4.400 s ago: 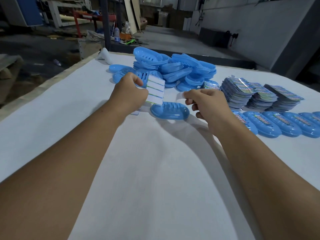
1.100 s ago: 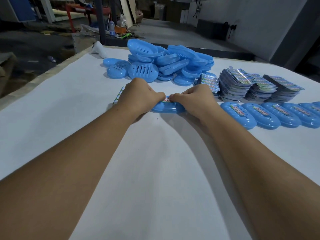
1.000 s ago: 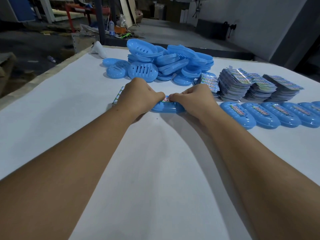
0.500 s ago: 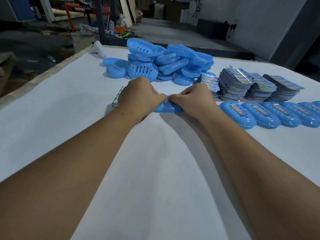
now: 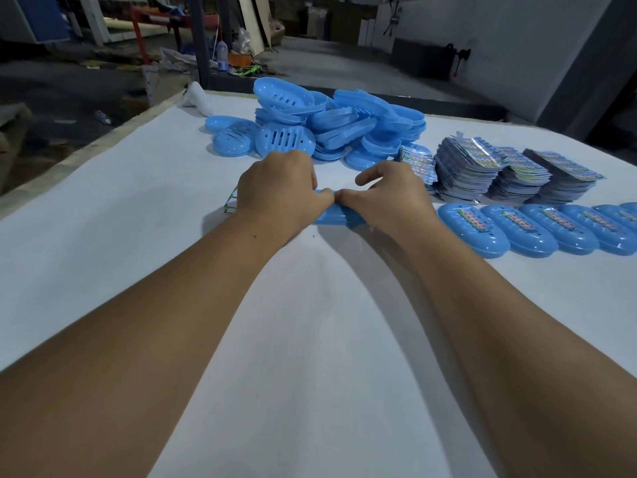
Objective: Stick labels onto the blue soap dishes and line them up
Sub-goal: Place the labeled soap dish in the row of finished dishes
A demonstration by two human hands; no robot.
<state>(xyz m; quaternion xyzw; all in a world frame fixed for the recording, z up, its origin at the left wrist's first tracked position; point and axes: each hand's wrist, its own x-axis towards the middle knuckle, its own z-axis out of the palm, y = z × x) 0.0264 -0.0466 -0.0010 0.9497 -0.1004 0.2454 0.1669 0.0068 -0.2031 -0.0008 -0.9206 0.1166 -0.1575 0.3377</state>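
One blue soap dish (image 5: 333, 217) lies on the white table (image 5: 310, 339) between my hands. My left hand (image 5: 279, 189) grips its left end and my right hand (image 5: 391, 198) grips its right end. Both thumbs meet on top of the dish, hiding the label there. My right index finger sticks out above the dish. A sheet of labels (image 5: 230, 202) pokes out from under my left hand. Labelled dishes (image 5: 472, 231) lie side by side in a row to the right. A pile of plain blue dishes (image 5: 331, 122) sits behind my hands.
Stacks of colourful label sheets (image 5: 482, 167) stand behind the row at the right. A white crumpled object (image 5: 198, 96) lies at the far left corner. The table's left edge (image 5: 86, 150) runs diagonally, with dark floor and clutter beyond.
Earlier my left hand held the label sheet up and my right pinched a peeled label. Both hands then came down on the dish; in the last half second my right index finger lifted.
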